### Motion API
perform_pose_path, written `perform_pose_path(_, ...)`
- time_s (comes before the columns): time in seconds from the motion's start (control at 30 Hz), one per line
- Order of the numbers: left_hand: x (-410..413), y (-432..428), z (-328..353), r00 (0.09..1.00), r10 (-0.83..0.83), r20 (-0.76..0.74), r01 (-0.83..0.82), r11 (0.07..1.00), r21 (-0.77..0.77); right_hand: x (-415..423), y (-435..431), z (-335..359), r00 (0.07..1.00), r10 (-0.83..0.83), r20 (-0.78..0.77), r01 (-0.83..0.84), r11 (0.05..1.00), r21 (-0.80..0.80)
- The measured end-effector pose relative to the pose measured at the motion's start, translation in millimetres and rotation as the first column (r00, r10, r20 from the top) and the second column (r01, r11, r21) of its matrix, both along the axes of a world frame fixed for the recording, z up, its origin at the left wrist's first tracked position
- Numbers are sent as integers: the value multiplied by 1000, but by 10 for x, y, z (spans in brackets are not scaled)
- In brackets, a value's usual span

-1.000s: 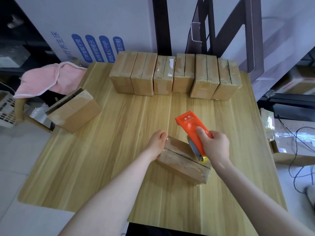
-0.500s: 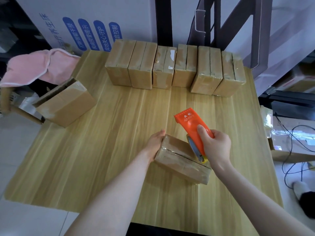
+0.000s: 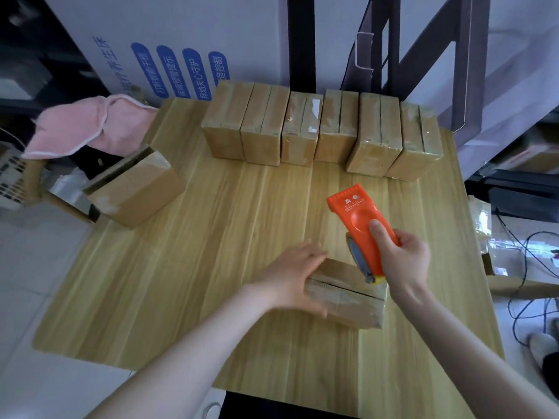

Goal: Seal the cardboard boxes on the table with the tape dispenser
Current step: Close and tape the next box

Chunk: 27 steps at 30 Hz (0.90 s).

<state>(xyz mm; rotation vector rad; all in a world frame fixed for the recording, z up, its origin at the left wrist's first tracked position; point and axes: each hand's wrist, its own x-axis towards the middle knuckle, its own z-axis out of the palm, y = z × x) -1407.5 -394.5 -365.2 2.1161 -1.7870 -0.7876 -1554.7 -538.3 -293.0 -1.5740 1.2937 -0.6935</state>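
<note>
My right hand (image 3: 403, 263) grips the orange tape dispenser (image 3: 358, 225) at the near cardboard box (image 3: 348, 300)'s right end. My left hand (image 3: 295, 276) lies flat-fingered on its left end. The seam (image 3: 341, 288) runs leftward.

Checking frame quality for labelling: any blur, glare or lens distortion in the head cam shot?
Head view: the whole frame is soft. The left hand is smeared most at the fingers, and the orange tape dispenser is fairly crisp. Head view: wide-angle bowing, table edges splay outward. Head view: flat light, weak shadows, small white glare patches on the taped boxes in the back row.
</note>
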Motion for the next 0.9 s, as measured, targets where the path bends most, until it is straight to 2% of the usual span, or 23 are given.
perform_pose_path(0.03,-33,16,14,985,-117,124,111,992,59,32,-13,34,1000,7,-5,-7,1000,-8)
perform_pose_path(0.07,-49,29,11,968,-170,186,155,984,89,70,-18,69,1000,18,-12,-18,1000,-19)
perform_pose_path(0.13,-38,52,16,968,-140,210,129,990,65,160,-24,138,999,35,-11,-35,999,-41)
perform_pose_path(0.27,239,213,134,981,126,149,-129,992,13,408,-7,281,998,58,29,-56,997,-49)
perform_pose_path(0.37,702,396,353,929,354,106,-350,935,-49,676,26,387,998,51,36,-49,997,-53)
perform_pose_path(0.53,1680,630,994,756,647,97,-626,759,-181,1237,172,549,992,43,120,-38,998,-44)
perform_pose_path(0.67,2412,707,1362,570,821,-1,-782,543,-306,1704,340,603,981,73,180,-72,997,-12)
perform_pose_path(0.8,3102,562,1562,372,920,-127,-897,321,-303,2117,442,612,981,107,162,-106,994,-18)
perform_pose_path(0.9,3571,353,1580,303,934,-190,-924,240,-296,2398,440,609,985,99,141,-96,995,-28)
